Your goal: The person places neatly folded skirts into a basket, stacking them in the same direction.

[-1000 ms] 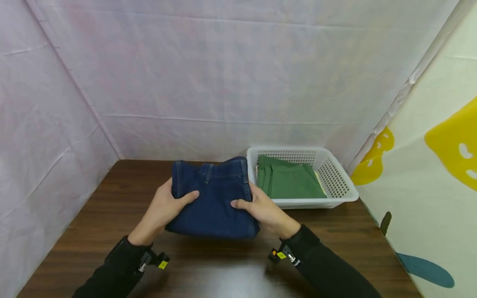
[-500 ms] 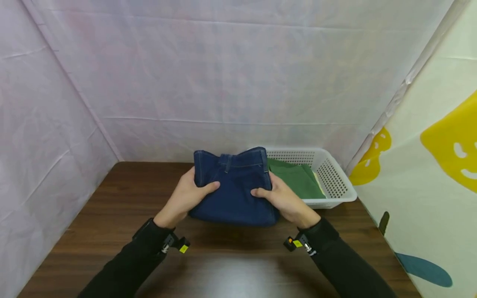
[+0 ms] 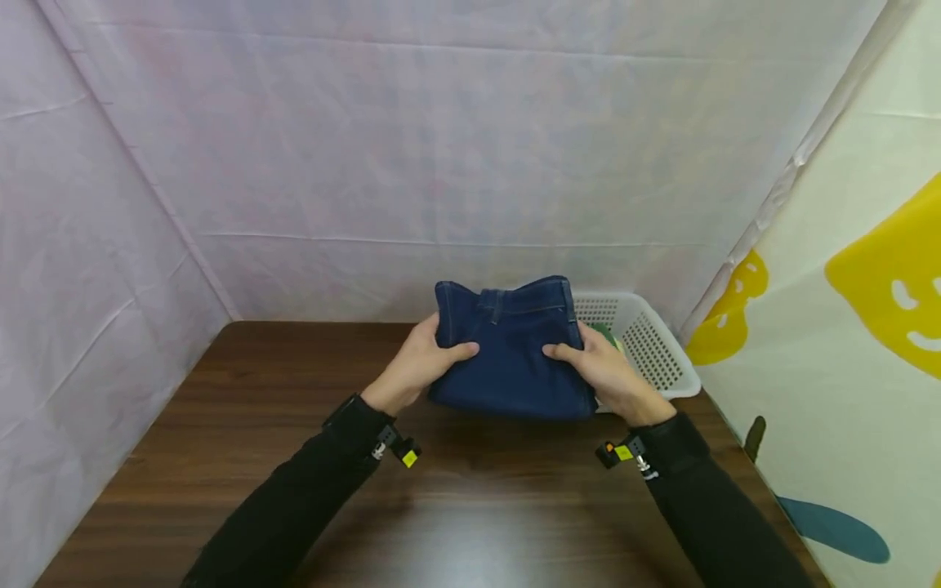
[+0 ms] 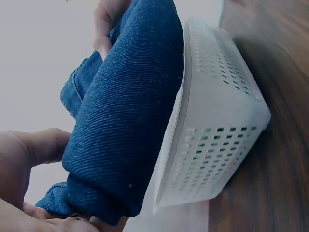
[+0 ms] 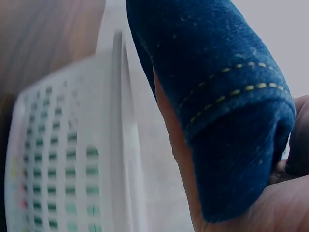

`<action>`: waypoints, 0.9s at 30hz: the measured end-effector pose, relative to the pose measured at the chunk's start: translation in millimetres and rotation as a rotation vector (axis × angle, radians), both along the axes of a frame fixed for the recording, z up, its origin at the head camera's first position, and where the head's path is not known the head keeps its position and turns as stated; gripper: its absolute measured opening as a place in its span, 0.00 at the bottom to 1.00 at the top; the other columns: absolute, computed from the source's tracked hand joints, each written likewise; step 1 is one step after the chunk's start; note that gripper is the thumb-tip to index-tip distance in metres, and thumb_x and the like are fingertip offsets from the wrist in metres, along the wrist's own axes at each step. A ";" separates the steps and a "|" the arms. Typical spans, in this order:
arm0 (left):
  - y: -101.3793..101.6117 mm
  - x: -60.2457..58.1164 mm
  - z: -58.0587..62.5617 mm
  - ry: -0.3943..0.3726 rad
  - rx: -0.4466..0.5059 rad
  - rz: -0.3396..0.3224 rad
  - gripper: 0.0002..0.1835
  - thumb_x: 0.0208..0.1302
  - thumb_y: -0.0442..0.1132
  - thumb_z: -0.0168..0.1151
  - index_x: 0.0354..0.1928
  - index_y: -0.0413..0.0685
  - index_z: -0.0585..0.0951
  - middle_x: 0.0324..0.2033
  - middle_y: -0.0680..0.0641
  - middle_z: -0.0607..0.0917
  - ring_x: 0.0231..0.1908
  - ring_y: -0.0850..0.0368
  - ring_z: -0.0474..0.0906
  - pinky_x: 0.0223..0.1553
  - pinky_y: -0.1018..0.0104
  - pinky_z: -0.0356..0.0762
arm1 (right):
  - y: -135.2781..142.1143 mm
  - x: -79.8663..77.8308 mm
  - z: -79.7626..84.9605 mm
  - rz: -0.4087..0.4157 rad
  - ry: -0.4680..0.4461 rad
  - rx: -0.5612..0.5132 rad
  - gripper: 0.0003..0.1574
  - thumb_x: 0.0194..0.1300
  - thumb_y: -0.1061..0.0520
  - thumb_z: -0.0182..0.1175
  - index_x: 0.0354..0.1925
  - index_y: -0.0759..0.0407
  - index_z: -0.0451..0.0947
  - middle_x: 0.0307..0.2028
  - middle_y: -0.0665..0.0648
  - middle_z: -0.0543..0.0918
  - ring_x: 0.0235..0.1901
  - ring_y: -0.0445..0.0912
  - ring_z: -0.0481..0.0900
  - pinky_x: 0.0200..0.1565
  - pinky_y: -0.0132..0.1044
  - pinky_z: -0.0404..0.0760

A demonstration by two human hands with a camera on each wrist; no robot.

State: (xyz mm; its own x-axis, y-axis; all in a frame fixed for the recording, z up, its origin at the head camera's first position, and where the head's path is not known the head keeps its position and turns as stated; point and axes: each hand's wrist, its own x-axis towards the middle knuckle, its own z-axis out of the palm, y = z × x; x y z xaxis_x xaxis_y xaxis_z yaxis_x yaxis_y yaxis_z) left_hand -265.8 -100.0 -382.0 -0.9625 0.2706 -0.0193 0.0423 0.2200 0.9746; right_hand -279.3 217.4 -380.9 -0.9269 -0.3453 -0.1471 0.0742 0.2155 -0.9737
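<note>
A folded pair of dark blue jeans is held up over the table, its waistband with a belt loop at the far side. My left hand grips its left edge, thumb on top and fingers underneath. On the right edge my right hand holds it the same way. Behind and partly below the jeans stands a white perforated basket, much of it hidden in the head view. A bit of green folded cloth shows inside. In the left wrist view, the rolled fold of the jeans hangs beside the basket's wall.
The brown wooden table reaches to a pale cloth wall at the back. At the right is a cream wall with yellow and teal shapes. The basket sits at the table's back right corner.
Both hands have carried the jeans to the right and a little away from me, so they now cover much of the basket and green cloth. The grip looks the same.
</note>
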 end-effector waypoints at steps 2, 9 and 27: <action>8.5 -6.8 -1.3 -0.007 0.033 -0.021 0.42 0.87 0.41 0.70 0.94 0.54 0.62 0.81 0.37 0.80 0.74 0.35 0.85 0.78 0.39 0.84 | 7.9 -4.1 1.7 -0.017 0.003 0.004 0.47 0.89 0.53 0.64 0.93 0.55 0.56 0.76 0.67 0.83 0.56 0.44 0.94 0.58 0.39 0.95; 37.3 -26.0 -0.4 -0.018 0.070 -0.071 0.45 0.85 0.36 0.69 0.95 0.52 0.60 0.87 0.38 0.75 0.83 0.37 0.76 0.86 0.40 0.76 | 36.6 -16.4 4.3 -0.070 0.006 0.039 0.45 0.89 0.54 0.64 0.92 0.58 0.58 0.68 0.60 0.87 0.54 0.43 0.93 0.57 0.38 0.95; 76.8 -53.9 -12.4 -0.113 0.043 -0.094 0.56 0.83 0.29 0.69 0.97 0.43 0.42 0.97 0.37 0.46 0.96 0.36 0.45 0.95 0.40 0.56 | 76.3 -55.0 -8.8 -0.141 0.033 0.138 0.52 0.85 0.54 0.69 0.94 0.56 0.57 0.78 0.63 0.79 0.59 0.44 0.84 0.57 0.30 0.88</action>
